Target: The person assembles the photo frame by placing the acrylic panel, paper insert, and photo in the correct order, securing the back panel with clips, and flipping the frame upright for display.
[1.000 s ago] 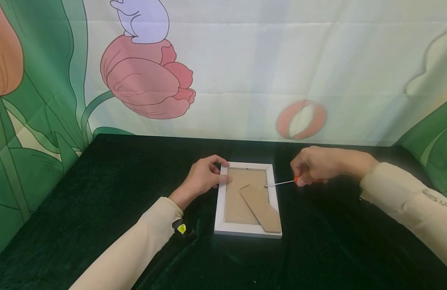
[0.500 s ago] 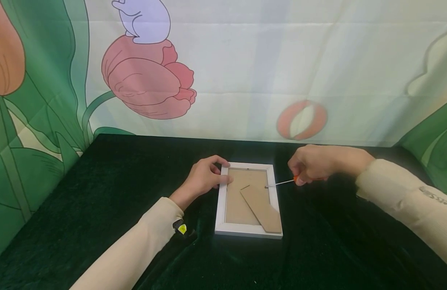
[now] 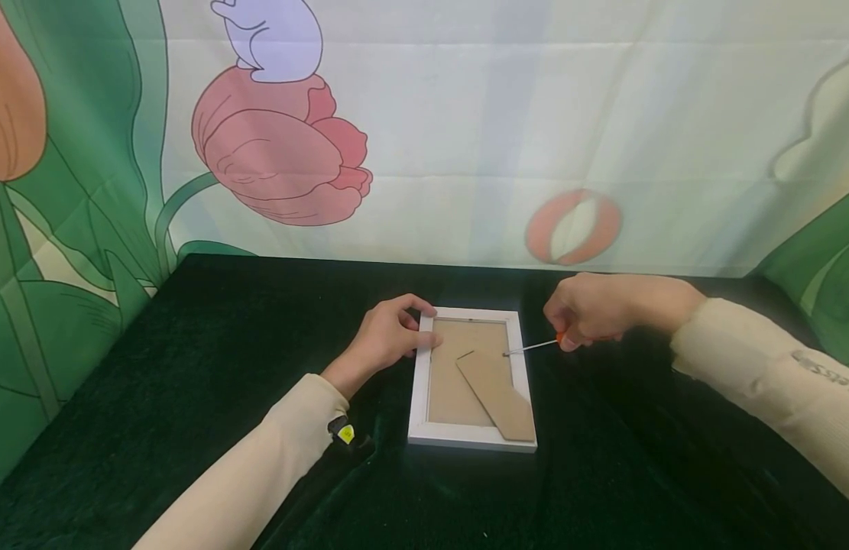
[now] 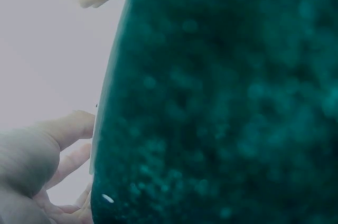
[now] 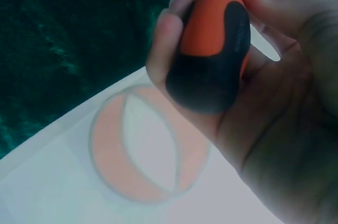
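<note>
A white picture frame [image 3: 419, 389] lies face down on the dark green cloth, its brown backing board [image 3: 458, 336] and slanted stand [image 3: 503, 405] showing. My left hand [image 3: 383, 332] holds the frame's upper left side, thumb on top and fingers at the outer edge. From the right, my right hand [image 3: 592, 309] grips a screwdriver [image 3: 544, 345] by its handle. The tip meets the board's right edge, beside the inner border, at a small dark spot. In the right wrist view the orange and black handle [image 5: 203, 34] lies in curled fingers.
Dark green velvety cloth [image 3: 225, 367] covers the table. Behind its far edge hangs a pale curtain [image 3: 438, 153] printed with flowers and a rabbit. A small black item with a yellow mark [image 3: 343, 431] sits at the left cuff.
My right hand and sleeve have shifted slightly left and up, while the screwdriver tip stays at the same spot. The left hand and picture frame keep their places.
</note>
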`<state>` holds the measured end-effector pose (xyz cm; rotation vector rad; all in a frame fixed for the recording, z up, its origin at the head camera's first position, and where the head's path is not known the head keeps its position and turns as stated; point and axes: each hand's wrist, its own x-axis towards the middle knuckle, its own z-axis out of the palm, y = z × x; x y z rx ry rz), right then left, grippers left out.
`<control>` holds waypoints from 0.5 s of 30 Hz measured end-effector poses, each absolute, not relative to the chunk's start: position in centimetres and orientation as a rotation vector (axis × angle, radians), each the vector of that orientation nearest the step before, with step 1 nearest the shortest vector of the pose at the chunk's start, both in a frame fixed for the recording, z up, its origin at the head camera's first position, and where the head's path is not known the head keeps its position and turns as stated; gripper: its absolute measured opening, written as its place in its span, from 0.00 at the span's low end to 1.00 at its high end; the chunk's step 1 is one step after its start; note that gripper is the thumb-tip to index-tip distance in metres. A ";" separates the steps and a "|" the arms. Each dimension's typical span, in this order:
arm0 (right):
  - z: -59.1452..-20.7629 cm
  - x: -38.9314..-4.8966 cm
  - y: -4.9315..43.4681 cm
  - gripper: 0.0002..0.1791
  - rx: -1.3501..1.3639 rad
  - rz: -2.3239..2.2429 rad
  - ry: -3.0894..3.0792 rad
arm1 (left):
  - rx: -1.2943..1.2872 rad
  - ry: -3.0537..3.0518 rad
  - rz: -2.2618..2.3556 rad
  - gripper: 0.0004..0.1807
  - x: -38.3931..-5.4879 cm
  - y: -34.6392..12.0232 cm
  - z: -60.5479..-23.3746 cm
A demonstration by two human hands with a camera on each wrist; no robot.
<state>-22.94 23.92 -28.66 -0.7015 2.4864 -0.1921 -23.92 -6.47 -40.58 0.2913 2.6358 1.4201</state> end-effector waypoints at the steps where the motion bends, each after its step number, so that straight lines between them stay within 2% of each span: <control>1: -28.6 -22.9 23.8 0.09 -0.701 -0.182 2.485 | 0.288 2.635 1.419 0.23 -23.9 -6.5 -40.5; 15: -28.0 -22.8 22.7 0.10 -0.664 -0.074 2.489 | 0.283 2.636 1.410 0.23 -23.6 -6.4 -40.2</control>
